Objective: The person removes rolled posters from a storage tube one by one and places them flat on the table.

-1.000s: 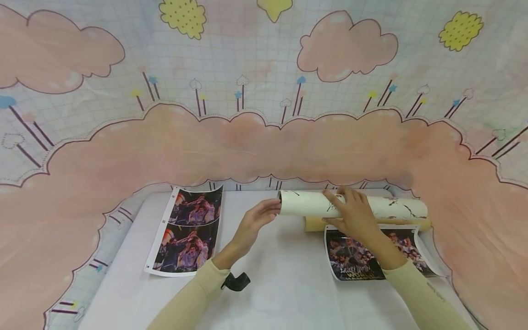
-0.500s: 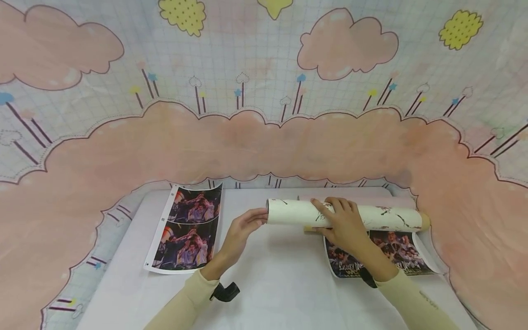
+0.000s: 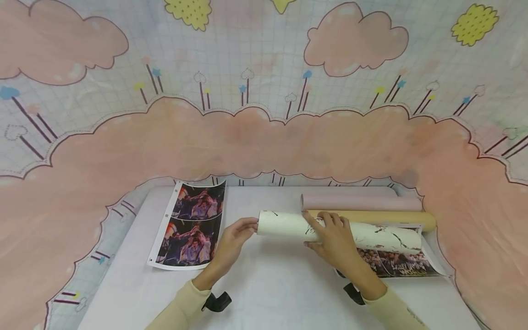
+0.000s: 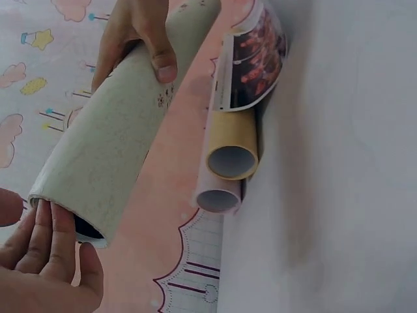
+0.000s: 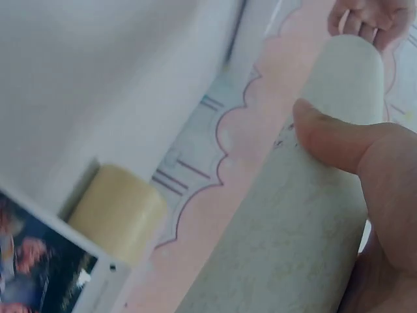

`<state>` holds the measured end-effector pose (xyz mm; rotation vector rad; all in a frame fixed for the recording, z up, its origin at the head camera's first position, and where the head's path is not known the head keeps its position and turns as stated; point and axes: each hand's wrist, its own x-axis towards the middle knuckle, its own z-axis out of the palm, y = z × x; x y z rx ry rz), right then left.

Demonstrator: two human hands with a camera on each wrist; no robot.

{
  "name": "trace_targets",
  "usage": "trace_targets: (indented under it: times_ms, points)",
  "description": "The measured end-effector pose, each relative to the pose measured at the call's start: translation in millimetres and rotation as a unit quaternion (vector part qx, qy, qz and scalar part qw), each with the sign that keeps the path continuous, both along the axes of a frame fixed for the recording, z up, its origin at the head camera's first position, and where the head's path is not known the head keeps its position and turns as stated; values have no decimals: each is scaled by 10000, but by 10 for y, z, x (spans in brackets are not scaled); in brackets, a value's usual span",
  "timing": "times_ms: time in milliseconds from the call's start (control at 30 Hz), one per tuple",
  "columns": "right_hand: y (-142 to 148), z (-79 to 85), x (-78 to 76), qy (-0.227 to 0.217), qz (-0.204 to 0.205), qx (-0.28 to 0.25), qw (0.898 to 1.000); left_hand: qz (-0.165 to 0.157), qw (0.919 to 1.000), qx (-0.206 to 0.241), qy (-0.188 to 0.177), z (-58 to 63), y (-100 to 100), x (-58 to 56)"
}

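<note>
A white marbled paper roll [image 3: 371, 234] lies across the white table, held just above a dark printed poster [image 3: 398, 266]. My right hand [image 3: 326, 229] grips the roll round its middle, with the thumb [image 5: 339, 140] pressed on its side. My left hand [image 3: 252, 225] holds the roll's open left end [image 4: 71, 218], thumb outside and fingertips [image 4: 49, 225] on the rim. Behind the roll lie a tan roll [image 3: 387, 218] and a pink roll [image 3: 363, 201], side by side, touched by neither hand.
A sheet with two printed photos [image 3: 190, 231] lies flat at the table's left. A pink and white cartoon cloud cloth [image 3: 264, 137] rises behind and at both sides of the table [image 3: 268, 284]. Black wrist straps [image 3: 216, 301] show on both sleeves.
Both hands have brought the white roll toward me and to the left, off the pink and tan rolls. Those two rolls now show fully behind it.
</note>
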<state>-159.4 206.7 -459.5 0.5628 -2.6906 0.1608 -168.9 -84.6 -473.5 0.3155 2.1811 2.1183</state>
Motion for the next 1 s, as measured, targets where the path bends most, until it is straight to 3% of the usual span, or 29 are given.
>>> trace_targets:
  times_ms: [367,767,1000]
  points:
    - [-227,-184,80,111,116,-78,9998,368,9981,-323,-370,-103,-72,60]
    - [-356,-201,63,650,147,-38,9978,436,9970,-27,-644,-146,-55,73]
    - [-335,-230,50,634,121,40,9979,531,9961,52,-701,-152,-21,87]
